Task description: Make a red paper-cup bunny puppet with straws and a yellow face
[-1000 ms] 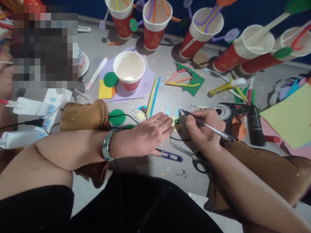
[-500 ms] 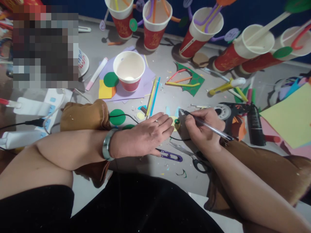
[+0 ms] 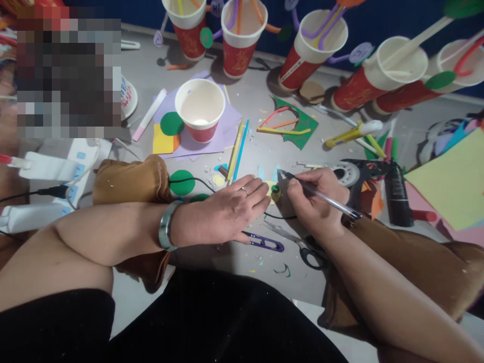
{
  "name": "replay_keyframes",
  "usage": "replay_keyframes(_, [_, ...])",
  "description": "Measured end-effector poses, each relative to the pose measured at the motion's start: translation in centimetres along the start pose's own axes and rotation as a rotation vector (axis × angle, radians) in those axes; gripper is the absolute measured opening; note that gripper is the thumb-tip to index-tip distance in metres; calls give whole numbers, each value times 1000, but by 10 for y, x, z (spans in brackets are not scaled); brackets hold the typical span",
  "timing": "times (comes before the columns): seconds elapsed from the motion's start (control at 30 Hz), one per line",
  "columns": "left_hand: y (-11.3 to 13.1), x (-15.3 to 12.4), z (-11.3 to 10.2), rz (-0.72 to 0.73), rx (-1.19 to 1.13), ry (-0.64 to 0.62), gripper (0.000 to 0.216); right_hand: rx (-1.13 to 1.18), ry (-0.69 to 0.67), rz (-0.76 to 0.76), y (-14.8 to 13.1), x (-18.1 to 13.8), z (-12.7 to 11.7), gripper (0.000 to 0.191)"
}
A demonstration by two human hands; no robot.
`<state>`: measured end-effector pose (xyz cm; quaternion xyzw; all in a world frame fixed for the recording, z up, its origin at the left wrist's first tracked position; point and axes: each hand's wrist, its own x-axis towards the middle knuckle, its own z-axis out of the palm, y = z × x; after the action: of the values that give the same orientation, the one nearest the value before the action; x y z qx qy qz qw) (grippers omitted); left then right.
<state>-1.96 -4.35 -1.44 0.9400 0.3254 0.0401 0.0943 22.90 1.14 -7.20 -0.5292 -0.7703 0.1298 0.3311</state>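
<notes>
My right hand (image 3: 319, 201) is closed round a clear-barrelled pen (image 3: 328, 197), its tip at a small light-blue paper piece (image 3: 277, 174). Just left of it my left hand (image 3: 236, 209) lies flat, fingers stretched out, with fingertips at a yellow paper disc (image 3: 270, 190) that bears a green ring (image 3: 275, 189). The fingers partly cover this disc. Below my left hand lie purple thread snips (image 3: 268, 243), and near my right wrist a pair of scissors (image 3: 310, 256) with black handles. A yellow straw (image 3: 236, 150) and a blue straw (image 3: 241, 150) lie beyond my left hand.
An upright paper cup (image 3: 202, 132) stands on purple paper (image 3: 227, 113). Several red-and-white cups (image 3: 240, 58) with straws line the back. A tape dispenser (image 3: 357, 176) and a black marker (image 3: 399, 194) are at right, a power strip (image 3: 85, 156) at left, and brown cushions (image 3: 128, 179) under both arms.
</notes>
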Motion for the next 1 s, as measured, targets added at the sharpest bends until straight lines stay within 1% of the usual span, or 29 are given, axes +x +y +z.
replay_keyframes(0.17, [0, 0, 0, -3, -7, 12, 94, -10, -11, 18, -1, 1, -1, 20])
replay_keyframes(0.5, [0, 0, -2, 4, 11, -11, 102, -36, -36, 37, -2, 1, -2, 19])
replay_keyframes(0.6, [0, 0, -2, 0, 1, -13, 98, -25, -15, 28, -4, 2, -2, 18])
replay_keyframes(0.77, [0, 0, -2, -7, -34, -3, 88, -25, -29, 46, -6, 4, -4, 18])
replay_keyframes(1.0, [0, -1, -2, -9, -23, 5, 87, -17, -41, 61, -6, 3, -6, 17])
